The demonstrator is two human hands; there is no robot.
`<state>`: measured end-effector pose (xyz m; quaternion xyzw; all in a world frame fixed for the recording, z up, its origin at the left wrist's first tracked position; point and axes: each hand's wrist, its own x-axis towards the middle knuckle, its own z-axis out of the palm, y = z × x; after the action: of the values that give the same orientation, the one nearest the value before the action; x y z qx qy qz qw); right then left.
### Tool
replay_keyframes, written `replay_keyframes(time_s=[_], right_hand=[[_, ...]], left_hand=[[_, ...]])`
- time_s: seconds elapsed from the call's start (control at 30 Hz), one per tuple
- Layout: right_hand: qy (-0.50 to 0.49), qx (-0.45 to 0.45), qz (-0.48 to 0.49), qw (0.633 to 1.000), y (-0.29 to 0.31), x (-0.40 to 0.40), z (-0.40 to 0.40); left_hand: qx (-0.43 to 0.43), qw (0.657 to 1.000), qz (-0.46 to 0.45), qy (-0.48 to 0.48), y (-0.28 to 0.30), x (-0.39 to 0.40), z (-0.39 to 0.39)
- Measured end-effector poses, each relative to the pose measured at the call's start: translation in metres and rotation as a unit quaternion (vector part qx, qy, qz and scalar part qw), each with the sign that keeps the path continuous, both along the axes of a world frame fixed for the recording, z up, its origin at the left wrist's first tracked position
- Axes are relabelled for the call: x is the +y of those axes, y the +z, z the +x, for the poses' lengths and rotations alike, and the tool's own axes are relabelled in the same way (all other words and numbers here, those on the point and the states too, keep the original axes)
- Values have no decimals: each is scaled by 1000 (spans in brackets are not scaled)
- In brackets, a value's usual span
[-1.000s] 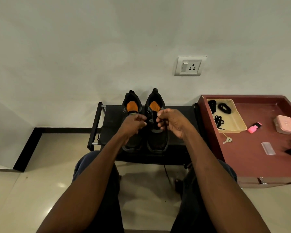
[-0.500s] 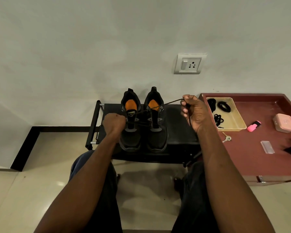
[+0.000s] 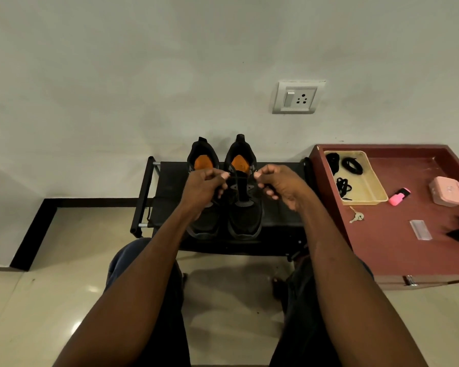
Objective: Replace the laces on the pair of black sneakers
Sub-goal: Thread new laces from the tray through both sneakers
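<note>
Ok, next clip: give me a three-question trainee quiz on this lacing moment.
1. True or false: both sneakers stand on the black rack.
2. Which sneaker's lace are the left hand and right hand working on? A) the left one B) the right one C) neither
3. Fill in: the spare laces lie in the ____ tray on the red table.

Key:
1. True; they sit side by side, heels toward the wall.
2. B; each hand pinches the lace above the right sneaker's tongue.
3. Yellow; a pink marker and keys lie outside it.
</note>
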<state>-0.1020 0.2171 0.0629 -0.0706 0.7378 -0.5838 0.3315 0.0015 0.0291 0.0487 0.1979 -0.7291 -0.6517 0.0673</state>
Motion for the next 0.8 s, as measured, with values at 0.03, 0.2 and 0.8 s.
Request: replay_keyframes(time_s=[0.03, 0.2, 0.8], right_hand=[[-14, 2, -5, 1000, 0, 6, -5], [-31, 10, 7, 999, -2, 16, -12], [-63, -34, 44, 996, -29, -25, -5]], left_hand=[[-4, 998, 3, 60, -2, -7, -1], [-56, 959, -136, 241, -13, -27, 1], [27, 979, -196, -41, -39, 30, -21]])
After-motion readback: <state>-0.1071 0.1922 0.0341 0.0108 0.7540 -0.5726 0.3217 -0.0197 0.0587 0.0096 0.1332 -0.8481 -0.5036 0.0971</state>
